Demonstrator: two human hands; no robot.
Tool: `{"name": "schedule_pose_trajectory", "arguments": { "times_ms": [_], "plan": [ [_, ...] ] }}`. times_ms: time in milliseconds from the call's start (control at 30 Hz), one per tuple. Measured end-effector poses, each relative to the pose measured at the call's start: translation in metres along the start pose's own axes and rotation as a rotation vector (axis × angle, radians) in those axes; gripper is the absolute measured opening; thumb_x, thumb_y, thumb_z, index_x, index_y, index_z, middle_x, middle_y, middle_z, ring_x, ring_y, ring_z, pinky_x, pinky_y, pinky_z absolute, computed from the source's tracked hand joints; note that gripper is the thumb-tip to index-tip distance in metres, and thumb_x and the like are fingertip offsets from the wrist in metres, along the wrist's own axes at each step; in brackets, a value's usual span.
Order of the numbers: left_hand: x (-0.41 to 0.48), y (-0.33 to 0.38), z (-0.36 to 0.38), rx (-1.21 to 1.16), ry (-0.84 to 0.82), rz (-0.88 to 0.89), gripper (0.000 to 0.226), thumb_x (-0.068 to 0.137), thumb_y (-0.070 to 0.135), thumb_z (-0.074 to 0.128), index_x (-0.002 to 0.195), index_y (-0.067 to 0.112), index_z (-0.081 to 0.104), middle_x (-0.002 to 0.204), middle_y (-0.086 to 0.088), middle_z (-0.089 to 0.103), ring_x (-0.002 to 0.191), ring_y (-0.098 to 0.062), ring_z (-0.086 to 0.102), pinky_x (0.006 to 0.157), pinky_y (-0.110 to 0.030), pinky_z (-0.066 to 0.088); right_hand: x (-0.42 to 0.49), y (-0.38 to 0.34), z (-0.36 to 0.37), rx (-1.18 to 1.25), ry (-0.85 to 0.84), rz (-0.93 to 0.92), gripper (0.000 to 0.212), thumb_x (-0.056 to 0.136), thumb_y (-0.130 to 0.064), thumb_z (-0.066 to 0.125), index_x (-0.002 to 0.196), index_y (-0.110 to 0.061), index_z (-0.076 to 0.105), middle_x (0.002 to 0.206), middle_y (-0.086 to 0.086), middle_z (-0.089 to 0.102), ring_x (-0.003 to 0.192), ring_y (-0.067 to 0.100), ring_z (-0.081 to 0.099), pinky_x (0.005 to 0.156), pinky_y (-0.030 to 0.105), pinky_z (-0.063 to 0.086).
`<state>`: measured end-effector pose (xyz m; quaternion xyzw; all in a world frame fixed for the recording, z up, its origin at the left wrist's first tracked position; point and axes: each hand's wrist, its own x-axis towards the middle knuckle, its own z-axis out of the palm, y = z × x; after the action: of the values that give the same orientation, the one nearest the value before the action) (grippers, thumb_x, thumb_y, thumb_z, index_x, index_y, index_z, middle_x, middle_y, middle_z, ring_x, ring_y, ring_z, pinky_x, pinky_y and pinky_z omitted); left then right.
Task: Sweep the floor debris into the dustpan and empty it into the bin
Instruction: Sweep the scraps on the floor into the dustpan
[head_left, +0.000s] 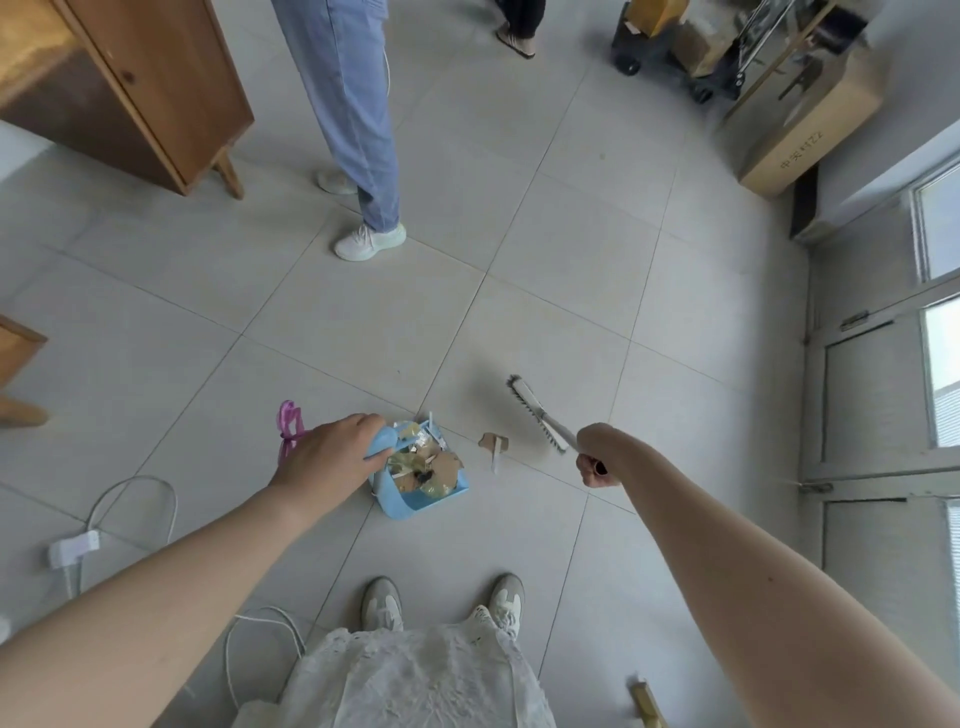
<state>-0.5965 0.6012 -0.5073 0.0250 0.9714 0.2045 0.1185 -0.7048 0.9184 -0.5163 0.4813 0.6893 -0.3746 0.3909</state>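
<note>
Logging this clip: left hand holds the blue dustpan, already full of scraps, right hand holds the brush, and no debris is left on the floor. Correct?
Not quite. The head view shows a cardboard scrap on the floor between the dustpan and brush. The rest stands.

Open tiled floor lies ahead of the dustpan. A bystander's legs stand beyond it, a cabinet far left. A cable loops left; boxes crowd the far right.
</note>
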Motion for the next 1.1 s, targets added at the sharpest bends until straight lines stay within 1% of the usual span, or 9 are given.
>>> {"name": "schedule_pose_trajectory", "arguments": {
  "times_ms": [100, 233, 400, 567, 700, 833, 900, 967, 1100],
  "plan": [
    [-0.003, 0.002, 0.004, 0.035, -0.025, 0.024, 0.018, 0.093, 0.034, 0.052, 0.093, 0.016, 0.051, 0.088, 0.000, 0.060, 0.073, -0.025, 0.060, 0.052, -0.030, 0.038, 0.005, 0.009, 0.016, 0.001, -0.018, 0.012, 0.029, 0.091, -0.007, 0.033, 0.063, -0.010, 0.039, 0.030, 0.002, 0.035, 0.016, 0.011, 0.030, 0.034, 0.011, 0.034],
    [-0.005, 0.000, 0.008, 0.032, -0.029, 0.034, 0.021, 0.093, 0.034, 0.052, 0.104, 0.016, 0.053, 0.095, 0.000, 0.062, 0.077, -0.024, 0.061, 0.054, -0.029, 0.037, 0.015, 0.019, 0.033, 0.065, -0.066, 0.065, 0.024, 0.088, -0.004, 0.034, 0.065, -0.011, 0.037, 0.035, 0.001, 0.033, 0.019, 0.012, 0.031, 0.033, 0.012, 0.032],
    [-0.004, 0.006, 0.014, 0.011, -0.046, 0.065, 0.020, 0.093, 0.035, 0.052, 0.100, 0.016, 0.052, 0.095, -0.001, 0.063, 0.074, -0.024, 0.061, 0.058, -0.034, 0.048, 0.010, 0.027, 0.066, 0.016, -0.157, 0.085, 0.026, 0.088, -0.005, 0.032, 0.063, -0.012, 0.036, 0.033, 0.001, 0.031, 0.019, 0.011, 0.029, 0.033, 0.012, 0.031],
    [-0.003, 0.009, 0.020, -0.010, -0.047, 0.063, 0.022, 0.093, 0.035, 0.052, 0.104, 0.015, 0.053, 0.098, -0.003, 0.064, 0.079, -0.026, 0.063, 0.061, -0.035, 0.050, -0.015, 0.045, 0.087, -0.068, -0.240, 0.095, 0.028, 0.089, -0.005, 0.028, 0.063, -0.014, 0.034, 0.035, 0.002, 0.028, 0.022, 0.011, 0.025, 0.032, 0.010, 0.025],
    [-0.006, 0.008, 0.023, 0.000, -0.004, 0.057, 0.023, 0.093, 0.034, 0.053, 0.106, 0.016, 0.054, 0.099, -0.002, 0.065, 0.077, -0.025, 0.063, 0.055, -0.030, 0.044, -0.034, 0.042, 0.070, -0.116, -0.271, 0.071, 0.030, 0.092, -0.005, 0.028, 0.064, -0.013, 0.035, 0.035, 0.002, 0.030, 0.021, 0.012, 0.024, 0.031, 0.009, 0.023],
    [-0.005, 0.006, 0.023, -0.005, 0.006, 0.063, 0.022, 0.093, 0.033, 0.053, 0.107, 0.016, 0.054, 0.099, -0.002, 0.065, 0.076, -0.023, 0.063, 0.052, -0.027, 0.038, -0.047, 0.018, 0.032, 0.004, -0.276, 0.048, 0.029, 0.094, -0.005, 0.027, 0.068, -0.012, 0.037, 0.037, 0.001, 0.032, 0.021, 0.010, 0.027, 0.027, 0.010, 0.021],
    [-0.006, 0.004, 0.024, -0.004, 0.010, 0.057, 0.022, 0.093, 0.033, 0.053, 0.108, 0.016, 0.054, 0.098, -0.002, 0.065, 0.075, -0.023, 0.063, 0.052, -0.028, 0.041, -0.053, 0.007, 0.017, 0.030, -0.262, 0.037, 0.029, 0.096, -0.006, 0.028, 0.069, -0.011, 0.038, 0.044, 0.001, 0.034, 0.021, 0.010, 0.028, 0.027, 0.011, 0.021],
    [-0.007, 0.002, 0.024, -0.006, 0.010, 0.055, 0.023, 0.093, 0.033, 0.053, 0.108, 0.016, 0.054, 0.098, -0.001, 0.064, 0.076, -0.023, 0.063, 0.054, -0.030, 0.043, -0.057, -0.002, 0.006, -0.021, -0.245, 0.014, 0.027, 0.096, -0.005, 0.029, 0.071, -0.010, 0.040, 0.051, 0.001, 0.034, 0.022, 0.010, 0.029, 0.028, 0.011, 0.022],
    [-0.009, -0.002, 0.025, -0.005, 0.015, 0.068, 0.023, 0.093, 0.033, 0.054, 0.107, 0.016, 0.054, 0.097, -0.001, 0.065, 0.074, -0.021, 0.063, 0.051, -0.025, 0.039, -0.062, -0.017, -0.010, -0.133, -0.190, -0.020, 0.025, 0.095, -0.003, 0.029, 0.074, -0.009, 0.041, 0.041, 0.002, 0.035, 0.021, 0.010, 0.026, 0.028, 0.010, 0.023]
  ]
}}
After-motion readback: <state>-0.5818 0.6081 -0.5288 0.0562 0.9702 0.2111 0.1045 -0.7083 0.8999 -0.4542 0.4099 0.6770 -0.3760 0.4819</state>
